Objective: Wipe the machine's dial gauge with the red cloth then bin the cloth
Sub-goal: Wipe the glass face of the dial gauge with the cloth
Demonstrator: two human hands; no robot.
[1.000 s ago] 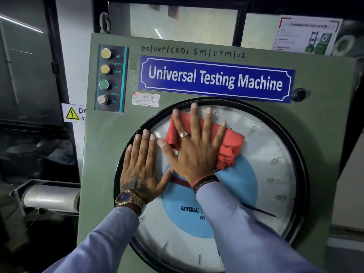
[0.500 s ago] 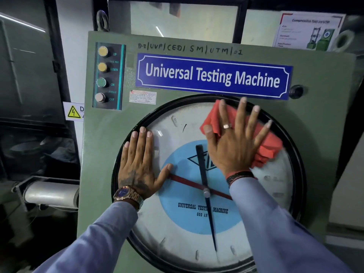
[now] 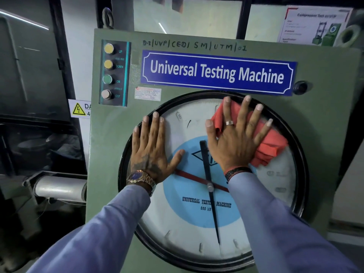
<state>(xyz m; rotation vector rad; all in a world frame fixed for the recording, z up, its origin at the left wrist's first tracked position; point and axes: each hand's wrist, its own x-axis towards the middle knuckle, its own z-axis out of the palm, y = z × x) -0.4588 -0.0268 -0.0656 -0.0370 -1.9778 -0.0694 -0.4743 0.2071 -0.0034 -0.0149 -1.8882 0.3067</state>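
Observation:
The round dial gauge [image 3: 197, 229] with a black rim, white face and blue centre fills the front of the green machine [image 3: 325, 119]. My right hand [image 3: 236, 142] lies flat with spread fingers on the crumpled red cloth [image 3: 269, 148], pressing it against the upper right of the glass. My left hand [image 3: 151, 152] rests flat on the glass at the dial's upper left, fingers together, holding nothing. A black pointer and a red pointer cross at the hub. No bin is in view.
A panel of push buttons [image 3: 114, 72] sits at the machine's upper left, above a small label. A blue nameplate [image 3: 216, 72] runs across the top. A grey cylinder [image 3: 59, 189] juts out at lower left beside a yellow danger sign [image 3: 78, 109].
My right hand has slid the red cloth across the glass from the dial's upper left to its upper right, uncovering the pointers. My left hand has stayed flat on the left side.

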